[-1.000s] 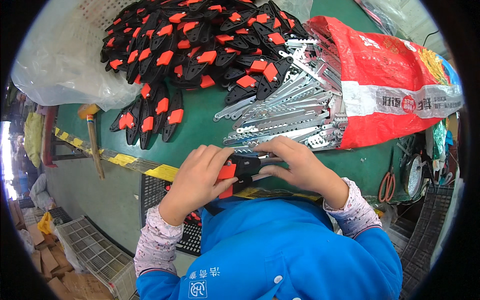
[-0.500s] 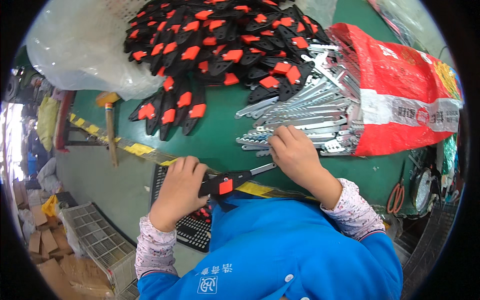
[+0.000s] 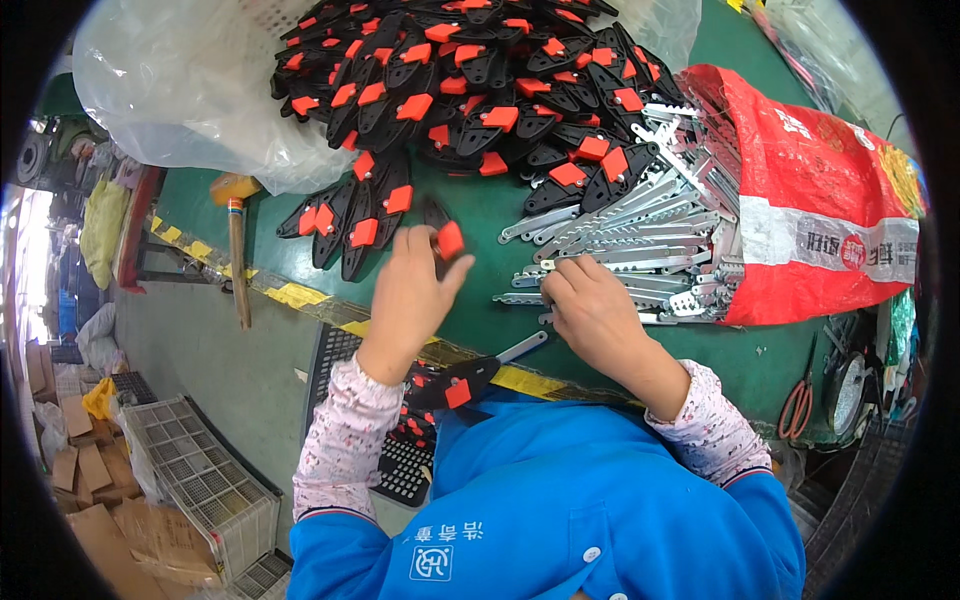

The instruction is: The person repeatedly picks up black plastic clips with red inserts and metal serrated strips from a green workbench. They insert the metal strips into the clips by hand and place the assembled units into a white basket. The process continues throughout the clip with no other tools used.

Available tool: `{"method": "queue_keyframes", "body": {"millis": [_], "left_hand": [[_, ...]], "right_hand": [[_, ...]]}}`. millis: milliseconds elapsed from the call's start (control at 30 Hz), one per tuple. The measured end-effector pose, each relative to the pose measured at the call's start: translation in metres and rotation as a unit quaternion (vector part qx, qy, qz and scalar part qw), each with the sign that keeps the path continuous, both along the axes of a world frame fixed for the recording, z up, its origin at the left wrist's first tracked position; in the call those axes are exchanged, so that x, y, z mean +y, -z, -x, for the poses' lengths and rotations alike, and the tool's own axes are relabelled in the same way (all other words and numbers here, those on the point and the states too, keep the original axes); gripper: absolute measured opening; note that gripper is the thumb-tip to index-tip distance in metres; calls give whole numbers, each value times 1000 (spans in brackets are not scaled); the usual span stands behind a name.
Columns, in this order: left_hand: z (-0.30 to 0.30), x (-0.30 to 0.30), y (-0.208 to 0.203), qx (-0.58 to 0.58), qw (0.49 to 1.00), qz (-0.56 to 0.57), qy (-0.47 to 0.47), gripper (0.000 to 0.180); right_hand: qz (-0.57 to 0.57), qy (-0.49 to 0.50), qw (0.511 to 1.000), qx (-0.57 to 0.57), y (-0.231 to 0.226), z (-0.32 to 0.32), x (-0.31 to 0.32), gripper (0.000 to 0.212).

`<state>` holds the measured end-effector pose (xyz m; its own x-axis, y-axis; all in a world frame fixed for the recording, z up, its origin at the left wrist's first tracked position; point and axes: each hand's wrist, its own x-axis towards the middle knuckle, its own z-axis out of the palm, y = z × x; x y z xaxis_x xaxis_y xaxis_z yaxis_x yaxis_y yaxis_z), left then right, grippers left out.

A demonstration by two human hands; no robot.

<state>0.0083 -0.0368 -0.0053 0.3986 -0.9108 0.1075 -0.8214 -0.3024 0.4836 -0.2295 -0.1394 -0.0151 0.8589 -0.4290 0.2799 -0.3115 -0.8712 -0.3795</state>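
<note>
My left hand [image 3: 412, 295] is over the table's front part, its fingers closed round a black plastic piece with a red tab [image 3: 450, 240], slightly blurred. My right hand [image 3: 597, 308] is closed at the near left end of a pile of toothed metal strips [image 3: 630, 225]; the fingertips pinch at a strip's end, but most of the grip is hidden. Between my forearms, at the table edge by my body, lies a black piece with a red tab [image 3: 457, 390] and a metal strip [image 3: 522, 346] sticking out of it, touched by neither hand.
A large heap of black pieces with red tabs [image 3: 480, 80] covers the back of the green table [image 3: 480, 290]. A red woven sack [image 3: 830, 200] holds more strips. A mallet [image 3: 238, 240] lies left, scissors [image 3: 797, 400] right. A black basket [image 3: 400, 475] stands below the edge.
My left hand has let go of the black piece with the strip and moved up, now holding another black piece. My right hand stays by the strips.
</note>
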Motion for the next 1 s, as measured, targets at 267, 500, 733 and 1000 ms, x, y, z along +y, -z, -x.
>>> {"method": "queue_keyframes", "body": {"millis": [267, 500, 733, 1000], "left_hand": [[-13, 17, -19, -80, 962, -6, 262, 68], [-21, 28, -15, -15, 980, -42, 192, 48], [-14, 48, -1, -27, 975, 84, 203, 48], [-10, 44, -14, -39, 968, 120, 218, 63]], "right_hand": [[-242, 30, 957, -156, -13, 10, -4, 31], [-416, 85, 895, -139, -26, 24, 7, 20], [-338, 29, 933, -121, -17, 17, 16, 14], [-294, 51, 948, -115, -27, 21, 13, 14]]}}
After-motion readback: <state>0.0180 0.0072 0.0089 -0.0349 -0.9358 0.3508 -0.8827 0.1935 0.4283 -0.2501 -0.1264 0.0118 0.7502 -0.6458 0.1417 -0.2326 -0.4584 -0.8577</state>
